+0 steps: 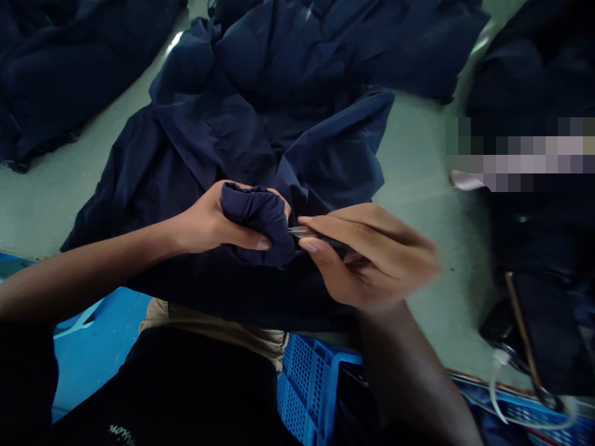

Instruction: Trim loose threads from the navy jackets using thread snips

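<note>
A dark navy garment (260, 118) lies crumpled on the table in front of me. My left hand (218, 223) grips a folded, gathered edge of it, thumb on top and fingers hidden behind the cloth. Between the thumb and fingertips of my right hand (367, 248) is a small pointed metal tool (300, 231), perhaps tweezers or thread snips; its exact kind is hard to make out. The tip of this tool meets the right side of the bunched cloth (260, 217).
More navy cloth (69, 68) is heaped at the far left of the pale green table (413, 161). A dark phone-like object (548, 328) and a white cable (497, 378) are at the right. Below the table edge stands a blue plastic crate (309, 384).
</note>
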A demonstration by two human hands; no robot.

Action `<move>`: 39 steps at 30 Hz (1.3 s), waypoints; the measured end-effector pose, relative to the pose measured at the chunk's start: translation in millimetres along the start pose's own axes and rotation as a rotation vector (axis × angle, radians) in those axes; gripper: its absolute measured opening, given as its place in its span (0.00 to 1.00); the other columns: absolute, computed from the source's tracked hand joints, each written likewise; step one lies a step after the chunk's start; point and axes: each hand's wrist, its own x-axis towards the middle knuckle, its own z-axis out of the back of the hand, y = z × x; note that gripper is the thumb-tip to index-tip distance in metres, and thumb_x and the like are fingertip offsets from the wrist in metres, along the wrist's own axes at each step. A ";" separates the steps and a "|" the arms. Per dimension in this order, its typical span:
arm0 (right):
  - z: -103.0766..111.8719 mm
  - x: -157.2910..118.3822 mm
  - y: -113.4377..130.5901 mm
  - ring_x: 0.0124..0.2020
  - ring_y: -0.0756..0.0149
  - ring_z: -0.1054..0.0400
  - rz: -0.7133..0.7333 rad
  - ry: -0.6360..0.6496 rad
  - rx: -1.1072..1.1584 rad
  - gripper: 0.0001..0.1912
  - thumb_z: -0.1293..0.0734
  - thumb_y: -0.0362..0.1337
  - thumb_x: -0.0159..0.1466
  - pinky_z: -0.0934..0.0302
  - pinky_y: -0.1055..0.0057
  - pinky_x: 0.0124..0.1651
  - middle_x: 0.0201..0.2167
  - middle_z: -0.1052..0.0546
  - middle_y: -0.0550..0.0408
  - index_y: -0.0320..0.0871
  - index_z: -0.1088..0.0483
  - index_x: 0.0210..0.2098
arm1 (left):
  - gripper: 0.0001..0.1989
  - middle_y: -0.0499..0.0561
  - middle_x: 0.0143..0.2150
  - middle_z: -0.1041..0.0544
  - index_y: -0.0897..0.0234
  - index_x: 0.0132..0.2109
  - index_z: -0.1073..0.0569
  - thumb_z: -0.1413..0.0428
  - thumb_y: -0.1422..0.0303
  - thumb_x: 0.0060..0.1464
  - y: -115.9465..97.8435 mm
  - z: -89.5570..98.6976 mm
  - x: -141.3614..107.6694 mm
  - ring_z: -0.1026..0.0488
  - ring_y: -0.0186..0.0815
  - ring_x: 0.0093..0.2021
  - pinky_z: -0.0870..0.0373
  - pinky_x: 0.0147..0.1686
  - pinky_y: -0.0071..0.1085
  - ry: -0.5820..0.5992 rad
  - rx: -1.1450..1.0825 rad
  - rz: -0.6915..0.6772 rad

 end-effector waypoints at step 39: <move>-0.3 -0.9 -0.6 0.25 0.67 0.25 0.122 -0.003 -0.190 0.12 0.22 0.35 0.61 0.33 0.70 0.23 0.30 0.18 0.58 0.48 0.20 0.44 | 0.10 0.47 0.30 0.28 0.71 0.31 0.24 0.29 0.78 0.46 -2.6 -0.5 -1.4 0.30 0.26 0.31 0.31 0.31 0.23 -0.034 0.243 -0.017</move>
